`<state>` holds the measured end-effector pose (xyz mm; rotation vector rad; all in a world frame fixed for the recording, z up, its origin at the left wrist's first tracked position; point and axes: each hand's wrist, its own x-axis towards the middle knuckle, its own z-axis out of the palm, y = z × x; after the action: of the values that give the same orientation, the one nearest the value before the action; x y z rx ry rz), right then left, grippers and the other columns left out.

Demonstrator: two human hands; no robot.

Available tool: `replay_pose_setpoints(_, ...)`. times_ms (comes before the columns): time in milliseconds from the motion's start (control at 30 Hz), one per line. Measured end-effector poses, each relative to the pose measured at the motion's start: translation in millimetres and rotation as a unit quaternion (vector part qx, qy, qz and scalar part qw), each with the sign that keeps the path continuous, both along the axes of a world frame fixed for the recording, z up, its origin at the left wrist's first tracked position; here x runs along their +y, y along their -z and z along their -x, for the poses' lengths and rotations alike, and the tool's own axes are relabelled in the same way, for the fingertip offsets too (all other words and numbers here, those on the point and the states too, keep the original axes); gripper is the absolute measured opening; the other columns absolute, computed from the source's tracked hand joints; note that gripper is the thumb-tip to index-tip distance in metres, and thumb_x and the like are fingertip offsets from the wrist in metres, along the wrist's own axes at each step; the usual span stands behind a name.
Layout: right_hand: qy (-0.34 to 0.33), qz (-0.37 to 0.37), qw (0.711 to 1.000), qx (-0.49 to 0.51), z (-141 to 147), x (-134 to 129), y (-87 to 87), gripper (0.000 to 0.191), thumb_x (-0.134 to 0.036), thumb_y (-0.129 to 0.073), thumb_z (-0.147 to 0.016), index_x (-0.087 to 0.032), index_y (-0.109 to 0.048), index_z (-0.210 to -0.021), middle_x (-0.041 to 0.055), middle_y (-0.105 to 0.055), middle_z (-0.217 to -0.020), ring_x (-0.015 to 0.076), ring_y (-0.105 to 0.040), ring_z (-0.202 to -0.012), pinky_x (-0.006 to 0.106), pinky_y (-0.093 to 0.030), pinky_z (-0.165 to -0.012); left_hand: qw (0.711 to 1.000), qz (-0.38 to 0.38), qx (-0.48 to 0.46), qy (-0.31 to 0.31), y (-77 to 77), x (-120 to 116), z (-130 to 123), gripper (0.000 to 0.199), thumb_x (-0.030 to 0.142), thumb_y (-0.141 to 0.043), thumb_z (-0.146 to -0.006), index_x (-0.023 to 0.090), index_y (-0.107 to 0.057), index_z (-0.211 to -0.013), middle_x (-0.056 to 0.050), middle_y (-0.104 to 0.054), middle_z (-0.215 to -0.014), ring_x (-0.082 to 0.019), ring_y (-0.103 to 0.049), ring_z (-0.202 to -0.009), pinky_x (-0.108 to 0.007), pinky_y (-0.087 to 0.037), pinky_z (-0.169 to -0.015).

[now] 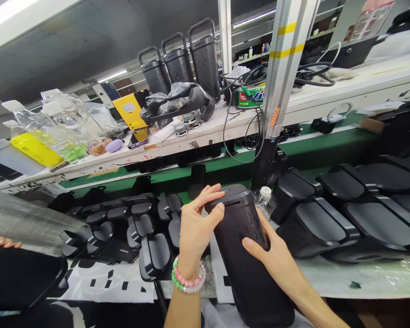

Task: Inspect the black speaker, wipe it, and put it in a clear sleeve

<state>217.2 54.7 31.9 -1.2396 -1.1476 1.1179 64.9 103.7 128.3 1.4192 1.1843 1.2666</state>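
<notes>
A person's two bare hands grip a black speaker casing (pixel 241 241) upright over a lower bench (pixel 358 282), its top end tilted away from the body. The left hand (pixel 198 223), wearing a bracelet of pink and green beads (pixel 187 277), is closed around the casing's top end, with its fingers across the upper edge. The right hand (pixel 264 250) is partly open and wraps the casing's side lower down, its thumb pressed on the front face.

The casing sits just left of and below a metal post with yellow bands (pixel 280 73). Left of the post, on the lower bench, stand rows of black moulded parts (pixel 133 223); to its right lie larger black lids (pixel 348 200), with a clear water bottle (pixel 264 200) close beside it. Left of the post, on the upper bench (pixel 205 132), are three tall dark handled casings (pixel 179 61), two round speakers (pixel 187 123) and a yellow box (pixel 130 109). Tangled cables (pixel 246 125) hang near the post. (At far left, another person's fingers (pixel 3 242) show beneath a clear ribbed plastic sheet (pixel 23 223).)
</notes>
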Motion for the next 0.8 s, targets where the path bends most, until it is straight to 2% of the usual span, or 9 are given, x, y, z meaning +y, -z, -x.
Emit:
replay_pose_setpoints(167,-0.001,0.010,1.000,0.003,0.6,0.4,-1.6,0.087,-0.056,-0.069,-0.075,-0.023,-0.035,-0.148,0.0084,-0.037,-0.153,0.0265,-0.032,-0.141,0.044,-0.028,-0.116,1.000,-0.005,-0.001,0.004,0.1,3.0,2.0,0.017,0.021,-0.066,-0.078,0.028,-0.077,-0.088,-0.002,-0.070,-0.119,-0.025,-0.051,-0.130,-0.044,-0.036,-0.113)
replay_pose_setpoints(233,0.003,0.017,1.000,0.015,0.2,2.9,-2.5,0.089,-0.057,-0.069,-0.073,-0.022,-0.036,-0.147,0.0100,-0.038,-0.152,0.0277,-0.035,-0.140,0.044,-0.030,-0.116,1.000,-0.008,-0.015,0.018,3.7,4.1,2.1,0.022,0.018,-0.063,-0.079,0.027,-0.076,-0.094,-0.001,-0.066,-0.127,-0.023,-0.048,-0.132,-0.040,-0.033,-0.116)
replay_pose_setpoints(300,0.019,0.021,0.999,0.027,0.0,6.8,-3.4,0.090,-0.060,-0.070,-0.071,-0.020,-0.038,-0.145,0.0119,-0.042,-0.149,0.0292,-0.039,-0.137,0.045,-0.033,-0.114,0.998,-0.009,-0.065,0.018,13.7,2.6,-0.5,0.035,0.019,-0.064,-0.080,0.030,-0.069,-0.113,0.001,-0.055,-0.140,-0.019,-0.042,-0.138,-0.034,-0.030,-0.117)
replay_pose_setpoints(367,0.038,0.017,0.999,0.027,0.5,10.3,-5.4,0.090,-0.061,-0.069,-0.071,-0.019,-0.038,-0.144,0.0130,-0.045,-0.147,0.0298,-0.043,-0.134,0.046,-0.034,-0.113,0.992,0.010,-0.129,0.012,30.7,-1.8,-6.7,0.058,0.026,-0.066,-0.082,0.034,-0.049,-0.137,0.002,-0.041,-0.152,-0.017,-0.033,-0.142,-0.030,-0.030,-0.117)
replay_pose_setpoints(433,0.049,0.005,0.999,0.001,1.7,11.6,-9.8,0.092,-0.060,-0.068,-0.072,-0.021,-0.032,-0.147,0.0122,-0.043,-0.149,0.0292,-0.042,-0.135,0.048,-0.032,-0.114,0.983,0.042,-0.179,0.013,52.1,-7.2,-15.2,0.071,0.037,-0.067,-0.083,0.035,-0.034,-0.146,-0.001,-0.035,-0.155,-0.017,-0.033,-0.142,-0.031,-0.032,-0.116)
replay_pose_setpoints(500,0.042,-0.019,0.998,-0.052,1.2,9.9,-16.9,0.093,-0.057,-0.069,-0.074,-0.025,-0.027,-0.150,0.0095,-0.036,-0.153,0.0283,-0.036,-0.139,0.049,-0.027,-0.116,0.969,0.079,-0.234,0.017,71.9,-10.4,-22.3,0.071,0.051,-0.068,-0.080,0.027,-0.043,-0.142,-0.007,-0.048,-0.147,-0.022,-0.043,-0.136,-0.034,-0.035,-0.114)
replay_pose_setpoints(600,-0.014,-0.068,0.993,-0.092,-9.9,4.1,-27.8,0.077,-0.052,-0.066,-0.080,-0.032,-0.035,-0.147,0.0041,-0.034,-0.154,0.0266,-0.031,-0.142,0.049,-0.023,-0.118,0.923,0.163,-0.348,0.011,87.1,-7.5,-23.7,0.074,0.076,-0.063,-0.065,0.017,-0.070,-0.108,-0.012,-0.071,-0.114,-0.030,-0.062,-0.115,-0.039,-0.047,-0.105)
replay_pose_setpoints(700,-0.072,-0.085,0.994,-0.016,-37.8,-0.1,-25.7,0.060,-0.050,-0.058,-0.087,-0.035,-0.042,-0.143,0.0038,-0.048,-0.145,0.0258,-0.043,-0.134,0.046,-0.032,-0.114,0.886,0.200,-0.417,-0.034,81.4,-1.0,-13.1,0.072,0.086,-0.055,-0.060,0.022,-0.076,-0.087,-0.008,-0.076,-0.094,-0.028,-0.070,-0.092,-0.038,-0.057,-0.089)
replay_pose_setpoints(800,-0.020,-0.025,0.999,0.024,-69.8,-0.9,-3.1,0.050,-0.054,-0.055,-0.087,-0.031,-0.056,-0.131,0.0077,-0.063,-0.128,0.0299,-0.056,-0.121,0.049,-0.039,-0.109,0.884,0.165,-0.423,-0.111,65.4,1.1,0.9,0.068,0.086,-0.042,-0.069,0.030,-0.076,-0.087,-0.002,-0.076,-0.096,-0.024,-0.071,-0.094,-0.034,-0.059,-0.083)
